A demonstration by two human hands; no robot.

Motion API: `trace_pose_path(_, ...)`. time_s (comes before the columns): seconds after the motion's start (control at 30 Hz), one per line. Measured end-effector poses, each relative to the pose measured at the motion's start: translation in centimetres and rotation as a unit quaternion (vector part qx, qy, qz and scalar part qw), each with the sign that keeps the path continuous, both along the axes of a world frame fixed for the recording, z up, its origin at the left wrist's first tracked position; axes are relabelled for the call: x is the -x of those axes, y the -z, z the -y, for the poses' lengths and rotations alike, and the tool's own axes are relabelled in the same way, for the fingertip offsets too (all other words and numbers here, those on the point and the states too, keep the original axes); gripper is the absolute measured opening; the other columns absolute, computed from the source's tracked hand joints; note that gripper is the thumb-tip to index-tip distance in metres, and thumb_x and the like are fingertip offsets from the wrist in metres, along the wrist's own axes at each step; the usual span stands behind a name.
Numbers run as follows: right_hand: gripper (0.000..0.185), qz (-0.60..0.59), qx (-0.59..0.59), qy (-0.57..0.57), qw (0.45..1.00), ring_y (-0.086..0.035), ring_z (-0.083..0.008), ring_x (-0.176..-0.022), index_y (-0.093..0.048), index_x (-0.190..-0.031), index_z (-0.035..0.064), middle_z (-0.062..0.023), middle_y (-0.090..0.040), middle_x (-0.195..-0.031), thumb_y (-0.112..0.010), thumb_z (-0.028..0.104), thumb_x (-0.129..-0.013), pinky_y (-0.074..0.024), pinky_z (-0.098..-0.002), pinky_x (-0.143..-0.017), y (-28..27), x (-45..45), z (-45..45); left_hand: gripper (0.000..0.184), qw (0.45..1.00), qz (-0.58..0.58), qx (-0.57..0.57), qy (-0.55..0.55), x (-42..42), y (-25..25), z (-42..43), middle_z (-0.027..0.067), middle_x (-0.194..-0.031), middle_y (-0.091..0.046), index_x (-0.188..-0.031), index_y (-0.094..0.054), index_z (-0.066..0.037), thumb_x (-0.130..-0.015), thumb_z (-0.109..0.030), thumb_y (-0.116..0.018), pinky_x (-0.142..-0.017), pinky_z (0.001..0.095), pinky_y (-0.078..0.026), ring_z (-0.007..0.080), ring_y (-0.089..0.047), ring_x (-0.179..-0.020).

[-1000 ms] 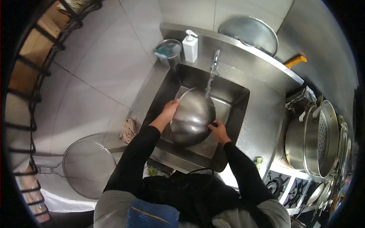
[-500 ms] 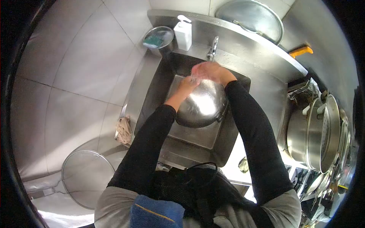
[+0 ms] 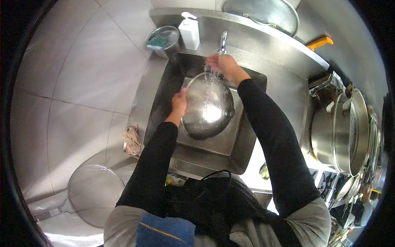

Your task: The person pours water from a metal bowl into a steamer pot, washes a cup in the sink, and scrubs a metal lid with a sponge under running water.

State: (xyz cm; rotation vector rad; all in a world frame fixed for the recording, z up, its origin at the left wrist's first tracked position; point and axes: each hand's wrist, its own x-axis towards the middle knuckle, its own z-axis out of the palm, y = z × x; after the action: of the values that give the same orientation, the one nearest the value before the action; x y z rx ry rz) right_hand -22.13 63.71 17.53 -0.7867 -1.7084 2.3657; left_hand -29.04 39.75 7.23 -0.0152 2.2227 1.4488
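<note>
The vessel (image 3: 209, 109) is smooth metal (glossy where lit).

I have the left arm (image 3: 152, 158) reaching forward, its wrist (image 3: 174, 117) bare; left hand (image 3: 180, 101) slightly blurred, fingers bent in a grip. Right arm (image 3: 275, 144) extends farther, angled inward; right hand (image 3: 225, 64) ahead of the left, fingers loosely extended leftward, unclenched.

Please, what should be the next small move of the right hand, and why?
Probably, the right hand should move down and wipe lightly across the metal bowl, while the left hand steadies it. The right hand is in the water below the faucet, water is running onto the bowl's surface, and the left hand holds its left edge.
</note>
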Motion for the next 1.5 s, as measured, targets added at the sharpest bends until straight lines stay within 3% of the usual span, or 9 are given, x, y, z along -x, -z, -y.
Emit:
trace_pose_path(0.1,0.027,-0.115,-0.264,-0.283,0.915,-0.067,-0.018,-0.085,-0.065,-0.111,0.0029,-0.0069,-0.07,-0.104,-0.05,0.018,-0.094,-0.0546,-0.0337,-0.075,0.1,0.0,0.6,0.051,0.998,-0.029,-0.042,-0.047,3.3,9.6,3.2,0.0118,-0.094,-0.065,-0.101,-0.062,-0.001,-0.092,-0.051,-0.054,-0.071,0.0418,-0.05,0.0268,-0.061,-0.079)
trace_pose_path(0.2,0.022,-0.01,-0.705,-0.451,0.548,-0.068,-0.0239,-0.076,-0.071,-0.093,0.005,-0.0114,-0.071,-0.091,-0.056,0.019,-0.085,-0.0546,-0.0357,-0.069,4.0,1.8,-1.0,0.047,0.982,0.088,-0.079,-0.145,2.6,8.1,5.1,0.0118,-0.107,-0.062,-0.11,-0.059,-0.004,-0.095,-0.047,-0.05,-0.075,0.0472,-0.05,0.029,-0.062,-0.087)
trace_pose_path(0.4,0.017,0.197,-0.337,-0.349,0.852,-0.068,-0.0197,-0.073,-0.068,-0.075,0.0046,-0.0108,-0.071,-0.083,-0.061,0.02,-0.074,-0.0541,-0.0358,-0.059,2.7,0.3,-0.8,0.041,0.927,0.217,-0.168,-0.255,1.9,7.0,7.5,0.0102,-0.117,-0.06,-0.121,-0.055,-0.004,-0.098,-0.037,-0.047,-0.083,0.0476,-0.05,0.029,-0.058,-0.107)
trace_pose_path(0.57,0.022,-0.029,-0.806,-0.375,0.457,-0.068,-0.0173,-0.085,-0.069,-0.098,0.003,-0.011,-0.071,-0.094,-0.055,0.017,-0.089,-0.056,-0.031,-0.072,0.8,0.2,-0.5,0.036,0.947,0.18,-0.175,-0.199,2.0,7.4,7.9,0.008,-0.115,-0.06,-0.121,-0.055,-0.007,-0.098,-0.034,-0.048,-0.084,0.048,-0.051,0.0263,-0.059,-0.105)
trace_pose_path(0.6,0.022,-0.03,-0.807,-0.375,0.456,-0.068,-0.0173,-0.085,-0.069,-0.098,0.003,-0.011,-0.071,-0.094,-0.055,0.017,-0.089,-0.056,-0.031,-0.072,0.6,-0.1,-0.3,0.034,0.942,0.218,-0.201,-0.16,2.1,7.0,7.7,0.0084,-0.114,-0.06,-0.121,-0.055,-0.007,-0.097,-0.031,-0.05,-0.084,0.0475,-0.051,0.0258,-0.059,-0.104)
trace_pose_path(0.67,0.028,-0.048,-0.11,-0.329,0.937,-0.068,-0.0217,-0.091,-0.065,-0.108,-0.002,-0.0154,-0.069,-0.103,-0.047,0.016,-0.095,-0.0543,-0.0323,-0.082,-0.3,-0.2,0.1,0.032,0.933,0.251,-0.228,-0.123,2.6,6.2,6.4,0.0088,-0.112,-0.06,-0.12,-0.056,-0.007,-0.096,-0.027,-0.052,-0.084,0.047,-0.05,0.0252,-0.059,-0.103)
trace_pose_path(1.07,0.031,-0.045,0.008,-0.259,0.965,-0.065,-0.0256,-0.099,-0.056,-0.116,-0.0071,-0.0181,-0.064,-0.112,-0.046,0.013,-0.096,-0.053,-0.0345,-0.088,-3.1,-3.0,0.1,0.044,0.867,0.352,-0.338,0.102,-0.7,0.9,-6.1,0.0147,-0.106,-0.059,-0.121,-0.048,-0.003,-0.088,-0.027,-0.065,-0.075,0.0428,-0.051,0.0292,-0.061,-0.09)
trace_pose_path(1.13,0.025,-0.139,0.153,-0.158,0.966,-0.065,-0.023,-0.098,-0.059,-0.111,-0.0056,-0.0144,-0.065,-0.11,-0.054,0.01,-0.092,-0.0542,-0.033,-0.085,-4.1,-3.2,0.6,0.043,0.986,0.1,-0.041,0.126,-1.4,2.4,-8.6,0.0157,-0.103,-0.06,-0.115,-0.05,-0.001,-0.091,-0.035,-0.06,-0.072,0.0416,-0.049,0.0281,-0.061,-0.087)
trace_pose_path(1.5,0.021,-0.007,-0.208,0.129,0.97,-0.062,-0.0132,-0.072,-0.065,-0.103,0.002,-0.0059,-0.066,-0.087,-0.059,0.019,-0.092,-0.0511,-0.0261,-0.065,-4.6,-4.5,-0.5,0.04,0.98,-0.052,-0.061,0.183,-5.2,-0.1,3.6,0.0045,-0.097,-0.064,-0.121,-0.058,-0.004,-0.095,-0.034,-0.057,-0.077,0.0303,-0.047,0.0145,-0.058,-0.083)
